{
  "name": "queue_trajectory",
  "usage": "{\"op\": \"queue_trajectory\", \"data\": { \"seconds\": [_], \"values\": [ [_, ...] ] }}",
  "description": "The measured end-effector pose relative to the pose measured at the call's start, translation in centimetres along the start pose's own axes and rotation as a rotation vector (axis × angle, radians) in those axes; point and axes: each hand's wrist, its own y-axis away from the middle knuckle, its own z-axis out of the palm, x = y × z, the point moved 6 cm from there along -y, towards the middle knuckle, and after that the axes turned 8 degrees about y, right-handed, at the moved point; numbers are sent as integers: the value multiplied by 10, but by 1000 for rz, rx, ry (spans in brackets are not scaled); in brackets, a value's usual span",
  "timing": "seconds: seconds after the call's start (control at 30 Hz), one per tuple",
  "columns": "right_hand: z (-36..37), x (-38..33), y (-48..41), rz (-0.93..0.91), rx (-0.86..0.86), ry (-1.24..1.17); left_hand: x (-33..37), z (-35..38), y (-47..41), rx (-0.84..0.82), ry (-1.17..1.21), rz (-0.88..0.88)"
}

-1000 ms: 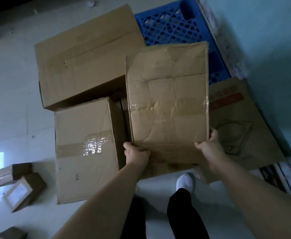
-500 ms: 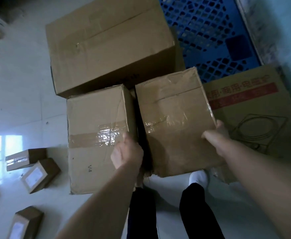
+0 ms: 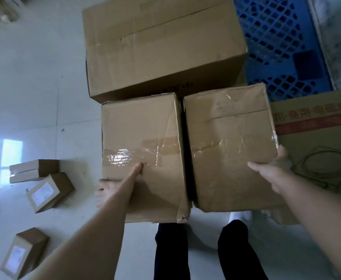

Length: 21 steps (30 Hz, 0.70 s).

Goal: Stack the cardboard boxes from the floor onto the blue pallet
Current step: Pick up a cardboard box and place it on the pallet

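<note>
Two medium taped cardboard boxes stand side by side in front of me, with a narrow gap between them. My right hand (image 3: 274,168) grips the right box (image 3: 230,138) at its right edge, thumb on top. My left hand (image 3: 113,186) lies against the left edge of the left box (image 3: 141,138), thumb on its top and fingers spread. A large box (image 3: 161,43) stands just behind them. The blue pallet (image 3: 276,37) shows at the upper right, behind the boxes; whether the boxes rest on it is hidden.
A flat printed carton (image 3: 317,142) lies to the right of the right box. Three small labelled boxes (image 3: 48,191) sit on the pale floor at the left. A wall (image 3: 339,27) runs along the pallet's right side. My legs (image 3: 171,249) stand just below the boxes.
The right box has come down beside the left box. My left hand has left it and moved across to the left box's left edge. My right hand stays on the right box.
</note>
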Motion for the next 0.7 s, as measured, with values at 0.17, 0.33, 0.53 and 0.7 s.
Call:
{"op": "queue_trajectory", "data": {
  "seconds": [0.17,0.33,0.53,0.7],
  "values": [
    [8,-21,-3,-59,-53,-49,8,1,4,-20,3,-21],
    [13,-27,-7,-72,-166,26,4,-8,0,9,51,-58],
    [15,-29,-3,-3,-136,169,25,-8,1,4,-30,-19],
    [15,-37,0,6,-111,206,45,-7,0,28,-85,70]
  ]
}}
